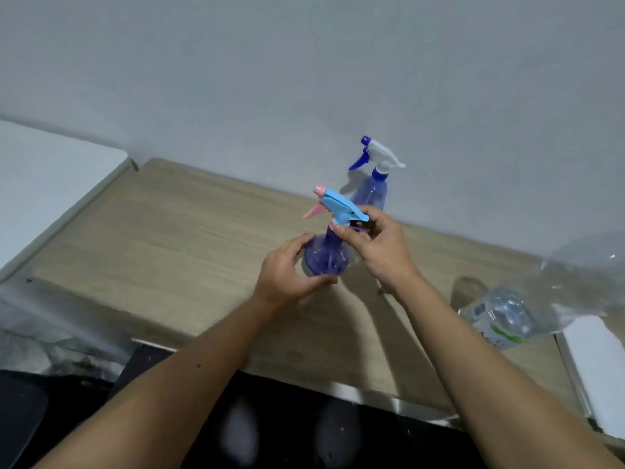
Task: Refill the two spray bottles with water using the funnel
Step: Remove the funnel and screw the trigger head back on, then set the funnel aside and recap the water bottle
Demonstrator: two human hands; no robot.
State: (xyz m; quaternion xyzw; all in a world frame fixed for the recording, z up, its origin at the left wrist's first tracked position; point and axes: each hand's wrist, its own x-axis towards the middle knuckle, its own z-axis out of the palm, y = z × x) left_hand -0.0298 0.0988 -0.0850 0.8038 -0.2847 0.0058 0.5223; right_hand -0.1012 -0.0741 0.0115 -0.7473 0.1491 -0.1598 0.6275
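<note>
A translucent purple spray bottle [326, 257] with a light blue and pink trigger head [338, 206] stands on the wooden table [169, 238]. My left hand [287, 272] wraps around its body. My right hand [375, 242] pinches the collar just under the trigger head. A second spray bottle [370, 191], pale blue with a white and dark blue trigger head, stands behind it by the wall, untouched. A clear plastic water bottle [500, 316] lies at the right. No funnel is in view.
Clear crumpled plastic [588, 279] lies around the water bottle at the right edge. A white surface [44, 177] adjoins the table on the left, another white panel [598, 370] on the right. The grey wall [304, 79] runs close behind the table.
</note>
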